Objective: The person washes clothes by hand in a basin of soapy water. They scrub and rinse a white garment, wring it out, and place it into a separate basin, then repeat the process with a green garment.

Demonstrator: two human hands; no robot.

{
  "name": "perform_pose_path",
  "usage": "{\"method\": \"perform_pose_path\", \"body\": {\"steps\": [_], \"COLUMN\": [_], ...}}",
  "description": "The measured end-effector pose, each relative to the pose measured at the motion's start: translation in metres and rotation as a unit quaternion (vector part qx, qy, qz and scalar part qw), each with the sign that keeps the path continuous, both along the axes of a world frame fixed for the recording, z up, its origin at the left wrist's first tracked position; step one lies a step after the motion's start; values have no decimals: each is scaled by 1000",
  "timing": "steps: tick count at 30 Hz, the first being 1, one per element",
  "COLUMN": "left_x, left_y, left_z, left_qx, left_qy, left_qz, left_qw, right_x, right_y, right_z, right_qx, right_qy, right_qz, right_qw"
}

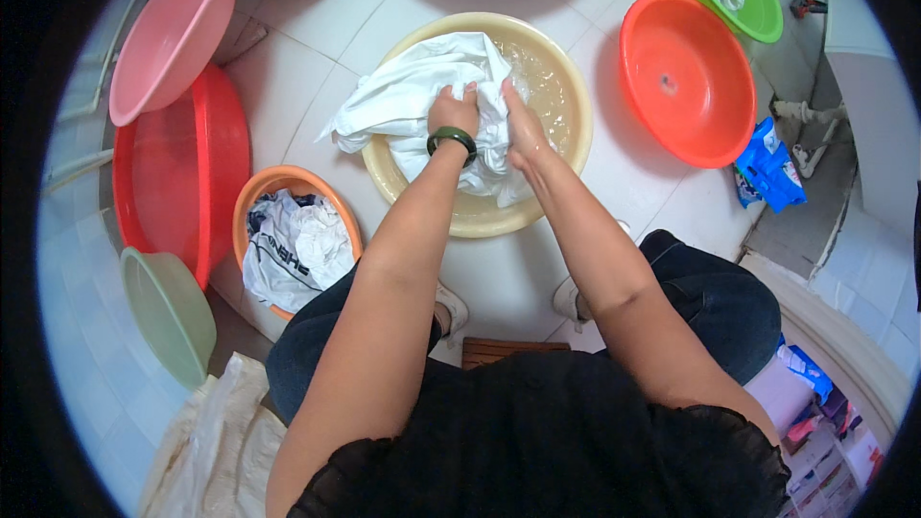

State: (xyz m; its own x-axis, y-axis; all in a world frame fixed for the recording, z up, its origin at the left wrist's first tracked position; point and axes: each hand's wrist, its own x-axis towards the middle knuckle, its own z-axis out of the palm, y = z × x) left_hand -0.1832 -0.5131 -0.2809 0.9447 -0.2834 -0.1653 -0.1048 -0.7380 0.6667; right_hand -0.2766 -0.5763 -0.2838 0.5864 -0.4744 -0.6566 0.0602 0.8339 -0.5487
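A pale yellow plastic basin (581,115) with water stands on the floor before me. A wet white cloth (424,75) lies partly in it and hangs over its left rim. My left hand (455,115), below which a dark green bangle (452,135) sits on the wrist, grips a bunched part of the cloth. My right hand (524,126) is at the cloth's right edge, thumb up and palm turned inward against the fabric; its fingers are partly hidden, so its hold is unclear.
An orange basin (345,216) with clothes stands at the left, near red (223,180), pink (173,29) and pale green basins (169,316). An orange-red basin (709,86), a bright green basin (766,7) with white cloth and a blue packet (773,169) are at the right.
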Motion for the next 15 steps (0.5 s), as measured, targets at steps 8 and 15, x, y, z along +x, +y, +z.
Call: {"method": "perform_pose_path", "body": {"steps": [8, 15], "left_x": [8, 36], "left_y": [29, 24], "left_z": [-94, -119], "left_qx": [-38, 149], "left_qy": [47, 75], "left_qz": [-34, -157], "left_qw": [998, 973], "right_x": [4, 6], "right_y": [-21, -31], "right_z": [-34, -103], "right_qx": [-220, -389], "right_qy": [316, 415], "right_qz": [106, 286], "right_qw": [917, 772]}}
